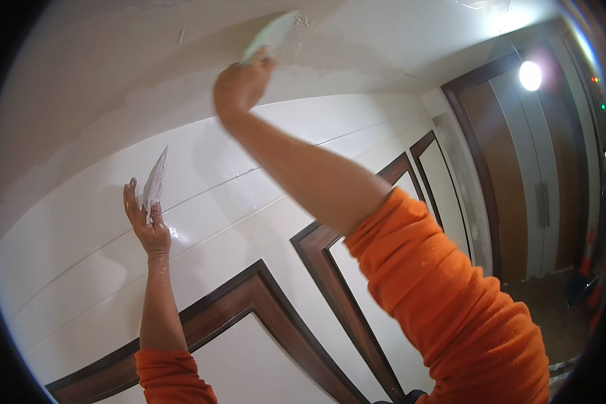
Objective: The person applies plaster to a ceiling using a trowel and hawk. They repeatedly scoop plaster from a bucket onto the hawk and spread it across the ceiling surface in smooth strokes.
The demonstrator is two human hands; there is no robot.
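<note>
Overhead, my right hand [239,91] grips a pale green putty spreader [272,35]. Its blade lies against the ceiling [141,40], beside a rough patch of filler [301,30]. Lower and to the left, my left hand [152,232] is raised in front of the white wall. Between its thumb and fingers it holds a thin flat plate smeared with white putty [155,180], tilted on edge. White residue marks the left fingers and wrist. The far side of the plate is hidden, and the right fingers are slightly blurred.
Dark brown wooden frames [249,293] trim the white panelled wall [229,161]. A lit bulb [530,76] hangs at the upper right, before a tall brown and grey wardrobe [535,182]. Orange and dark items [586,269] stand near the floor at the far right.
</note>
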